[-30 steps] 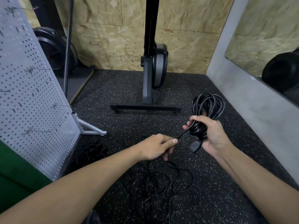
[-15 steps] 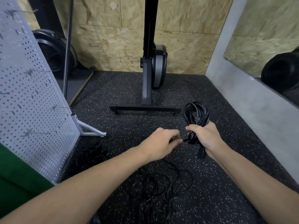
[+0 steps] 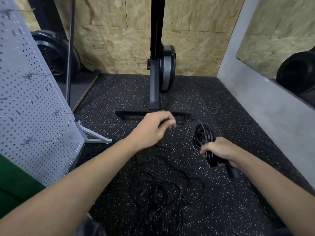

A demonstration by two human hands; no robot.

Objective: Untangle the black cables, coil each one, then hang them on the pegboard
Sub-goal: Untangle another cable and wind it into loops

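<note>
My right hand [image 3: 219, 149] grips a coiled black cable [image 3: 202, 136], whose loops stick out up and to the left of the fist; a plug end hangs below the wrist. My left hand [image 3: 154, 128] is raised farther out and pinches the free end of that cable, which runs across toward the coil. A tangle of thin black cables [image 3: 163, 193] lies on the speckled floor below both hands. The white pegboard [image 3: 30, 106] stands at the left with several wire hooks, all bare.
A black exercise machine stand [image 3: 154, 113] with its crossbar sits on the floor just beyond my left hand. A fan wheel [image 3: 54, 55] is behind the pegboard. A grey wall [image 3: 265, 99] with a mirror runs along the right. The pegboard's metal foot [image 3: 95, 137] juts onto the floor.
My left hand moved up and away from the right, pulling the cable end out. My right hand lowered and turned the coil so its loops point left.
</note>
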